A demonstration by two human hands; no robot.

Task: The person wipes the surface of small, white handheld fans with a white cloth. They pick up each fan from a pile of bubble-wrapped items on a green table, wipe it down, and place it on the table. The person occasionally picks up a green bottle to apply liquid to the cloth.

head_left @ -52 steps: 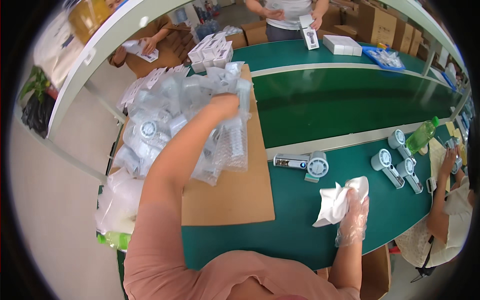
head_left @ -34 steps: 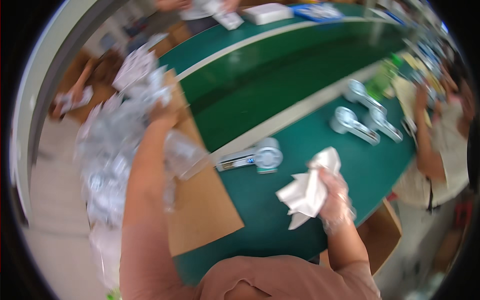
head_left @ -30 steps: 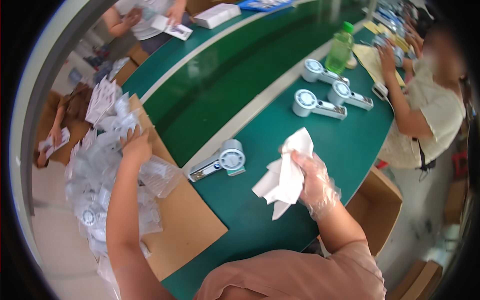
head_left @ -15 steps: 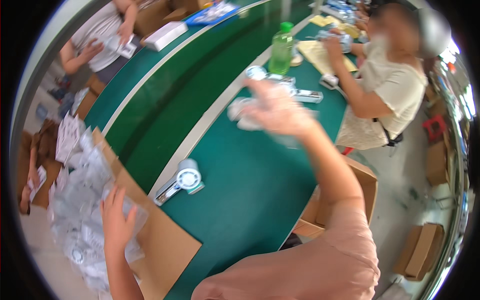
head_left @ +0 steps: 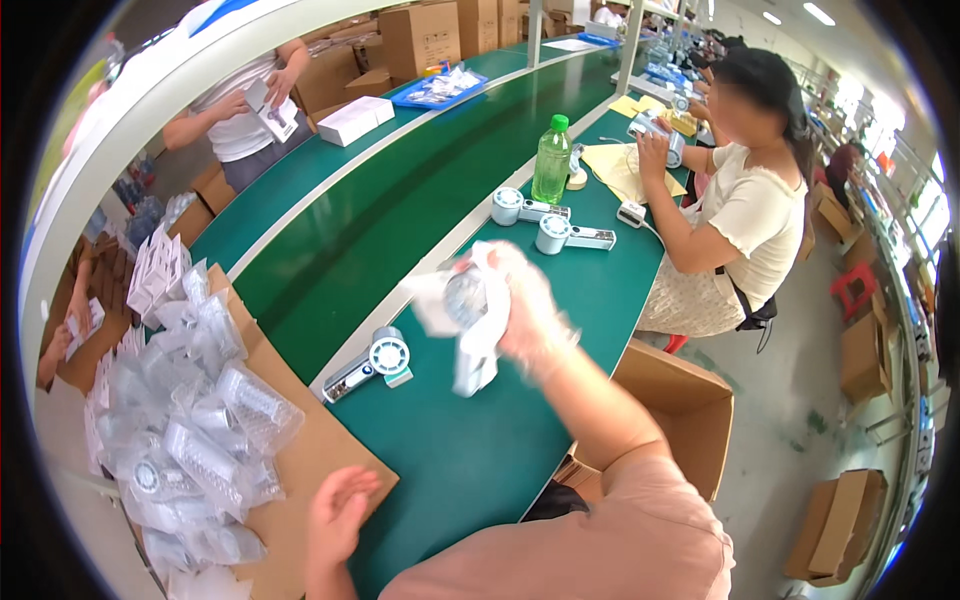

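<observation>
A white cloth (head_left: 490, 325) and what looks like a pale handheld fan (head_left: 465, 298) are in my right hand (head_left: 525, 305), raised over the green table (head_left: 450, 440). The hand is smeared by motion, and the fan's handle is hidden. My left hand (head_left: 343, 512) is empty, fingers loosely bent and apart, by the near corner of a cardboard sheet (head_left: 315, 455). On the table's left edge lies another pale blue handheld fan (head_left: 388, 353). Two more, a nearer one (head_left: 553, 236) and a farther one (head_left: 507, 206), lie beyond my right hand.
Clear bubble-wrap bags (head_left: 215, 450), at least one with a fan inside, pile up on the cardboard at left. A green bottle (head_left: 552, 165) stands past the far fans. At right a co-worker (head_left: 740, 210) sits handling a fan. An open carton (head_left: 690, 410) stands beside the table.
My right hand has come back toward me from the far fans, carrying the white cloth and fan. My left hand has moved off the bubble-wrap bags, nearer to me. The view has tilted up.
</observation>
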